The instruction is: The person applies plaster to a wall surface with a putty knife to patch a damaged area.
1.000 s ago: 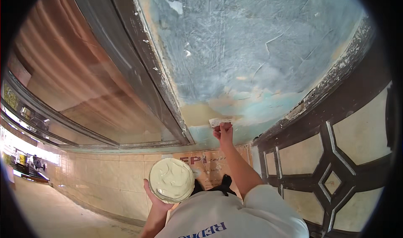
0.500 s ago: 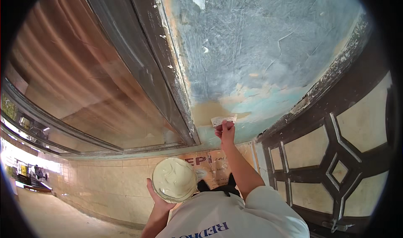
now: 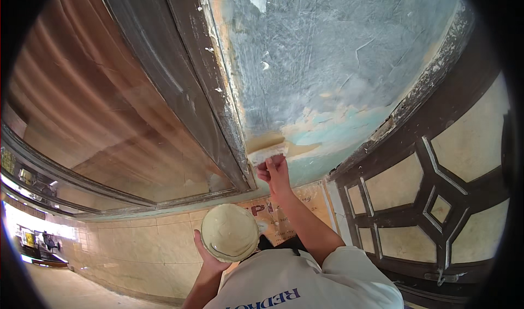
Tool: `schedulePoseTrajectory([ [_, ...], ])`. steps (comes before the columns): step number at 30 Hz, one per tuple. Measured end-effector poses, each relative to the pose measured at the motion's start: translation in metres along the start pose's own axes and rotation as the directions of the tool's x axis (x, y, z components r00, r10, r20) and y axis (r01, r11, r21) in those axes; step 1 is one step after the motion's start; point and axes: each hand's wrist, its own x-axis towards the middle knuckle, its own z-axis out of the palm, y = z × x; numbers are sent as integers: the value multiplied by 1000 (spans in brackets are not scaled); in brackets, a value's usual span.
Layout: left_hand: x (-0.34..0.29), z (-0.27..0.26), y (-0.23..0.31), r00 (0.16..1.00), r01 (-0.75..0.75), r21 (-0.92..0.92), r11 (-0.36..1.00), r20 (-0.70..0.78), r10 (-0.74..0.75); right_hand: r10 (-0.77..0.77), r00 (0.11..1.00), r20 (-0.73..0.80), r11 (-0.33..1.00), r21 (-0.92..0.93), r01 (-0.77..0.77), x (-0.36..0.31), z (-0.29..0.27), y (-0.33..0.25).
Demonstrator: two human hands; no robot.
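Note:
My right hand [image 3: 275, 174] pinches a wide, flat putty scraper [image 3: 266, 154], its blade smeared white. The blade lies against the low part of the wall, beside the dark window frame. Just above it is a wet tan patch of putty [image 3: 264, 141], with a thin streak running off to the right. Down by my waist, my left hand [image 3: 213, 260] is wrapped round the side of a round tub of putty [image 3: 230, 228], heaped with smooth cream paste. Its fingers are partly hidden under the tub.
The wall [image 3: 333, 52] is patchy grey-blue with scraped spots. A dark wooden window frame [image 3: 180, 85] with glass and a reddish-brown curtain [image 3: 103, 107] borders it on the left. On the right stands a dark panelled door [image 3: 431, 172]. Beige tiles [image 3: 147, 241] run along the lower wall.
My right hand has moved left with the scraper, toward the window frame, across the wet patch. The tub in my left hand has hardly moved.

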Motion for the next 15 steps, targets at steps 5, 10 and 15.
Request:
schedulePoseTrajectory([
  [5,-2,-8,0,980,91,-58,994,-171,-100,-44,999,-1,999,27,44,31,-24,23],
  [10,-11,-20,0,976,77,-11,997,-206,-77,162,977,-138,985,-44,-170,22,-81,77],
  [15,-14,-19,1,986,18,86,996,-164,-3,190,972,-141,980,-38,-197,-8,-54,65],
])
